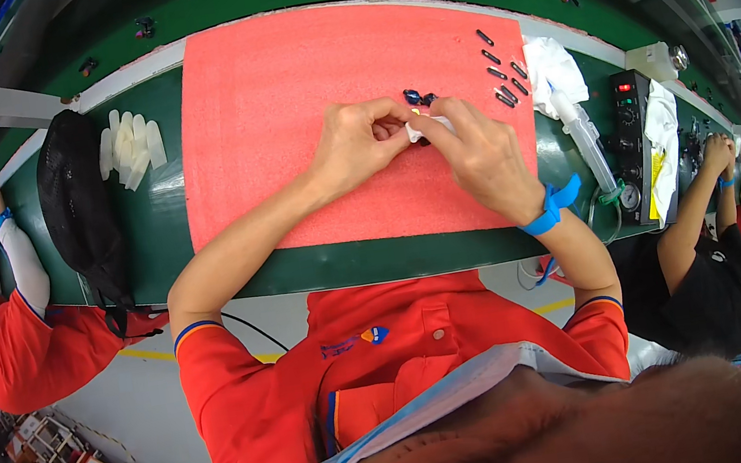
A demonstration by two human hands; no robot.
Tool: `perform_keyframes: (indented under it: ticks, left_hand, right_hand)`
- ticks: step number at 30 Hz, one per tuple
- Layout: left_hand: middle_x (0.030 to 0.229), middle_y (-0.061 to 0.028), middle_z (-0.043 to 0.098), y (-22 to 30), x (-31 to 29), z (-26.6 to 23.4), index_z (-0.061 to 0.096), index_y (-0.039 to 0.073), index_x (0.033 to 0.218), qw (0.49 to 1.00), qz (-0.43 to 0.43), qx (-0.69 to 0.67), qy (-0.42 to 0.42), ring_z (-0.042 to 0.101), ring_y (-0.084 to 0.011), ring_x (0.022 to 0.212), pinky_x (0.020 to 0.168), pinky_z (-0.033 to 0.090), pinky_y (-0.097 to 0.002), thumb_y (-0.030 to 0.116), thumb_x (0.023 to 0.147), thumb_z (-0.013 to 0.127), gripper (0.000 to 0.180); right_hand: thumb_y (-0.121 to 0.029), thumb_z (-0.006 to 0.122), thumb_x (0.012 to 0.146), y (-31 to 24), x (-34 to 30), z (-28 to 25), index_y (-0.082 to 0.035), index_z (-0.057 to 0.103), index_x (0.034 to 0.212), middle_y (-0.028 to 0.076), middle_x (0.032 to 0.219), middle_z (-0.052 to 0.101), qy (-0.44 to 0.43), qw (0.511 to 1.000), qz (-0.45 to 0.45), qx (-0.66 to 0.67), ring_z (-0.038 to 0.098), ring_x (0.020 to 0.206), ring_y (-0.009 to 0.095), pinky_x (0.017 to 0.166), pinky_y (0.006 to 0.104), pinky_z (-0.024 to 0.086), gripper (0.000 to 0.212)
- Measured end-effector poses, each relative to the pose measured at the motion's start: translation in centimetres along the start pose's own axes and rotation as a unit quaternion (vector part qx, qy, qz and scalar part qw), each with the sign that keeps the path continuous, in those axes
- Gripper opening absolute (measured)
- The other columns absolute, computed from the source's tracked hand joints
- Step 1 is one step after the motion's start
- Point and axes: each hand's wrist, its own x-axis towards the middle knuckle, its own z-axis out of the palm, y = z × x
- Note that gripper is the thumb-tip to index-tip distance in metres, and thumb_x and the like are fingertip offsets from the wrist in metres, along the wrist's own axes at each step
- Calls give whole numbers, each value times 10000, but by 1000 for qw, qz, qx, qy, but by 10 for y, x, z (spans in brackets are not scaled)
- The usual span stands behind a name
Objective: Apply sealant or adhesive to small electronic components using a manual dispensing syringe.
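Observation:
My left hand (360,145) and my right hand (485,152) meet over the pink foam mat (246,106), fingertips almost touching. The right thumb and fingers pinch a small white cloth (416,132). My left hand is closed in a pinch against it; what lies between its fingertips is too small and covered to name. Just beyond the fingers, a small dark part with a bluish sheen (418,97) rests on the mat. Several short black cylindrical pieces (496,73) lie at the mat's right side.
Pale finger cots (131,147) and a black pouch (80,208) lie on the left. To the right are a white cloth (552,70), a clear syringe barrel (587,142), a black dispenser box (633,144) and a bottle (652,62). Co-workers sit on both sides.

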Motion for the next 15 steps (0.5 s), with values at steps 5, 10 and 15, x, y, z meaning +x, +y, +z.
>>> perform_keyframes:
  ticks: [5,10,15]
  left_hand:
    - [709,-64,619,-2,-1,3,600,-24,802,1000,5,-16,12,590,-90,640,586,495,-207,43,693,631,131]
    - [729,-76,615,-1,1,1,593,-38,804,997,-32,-65,-8,596,-104,663,603,499,-209,17,697,621,123]
    - [751,-87,612,-1,1,1,584,-44,805,996,-26,-77,-26,596,-112,692,627,500,-215,-6,703,607,112]
  right_hand:
    - [45,563,625,22,-12,-13,-71,577,859,76,794,506,-10,999,37,-15,545,619,213,486,281,435,261]
    - [43,563,640,17,-12,-17,-78,584,831,66,780,504,43,995,70,52,531,581,209,469,277,416,227]
    - [38,566,649,4,-7,1,-79,584,838,68,785,506,57,993,59,80,535,588,209,481,281,424,223]
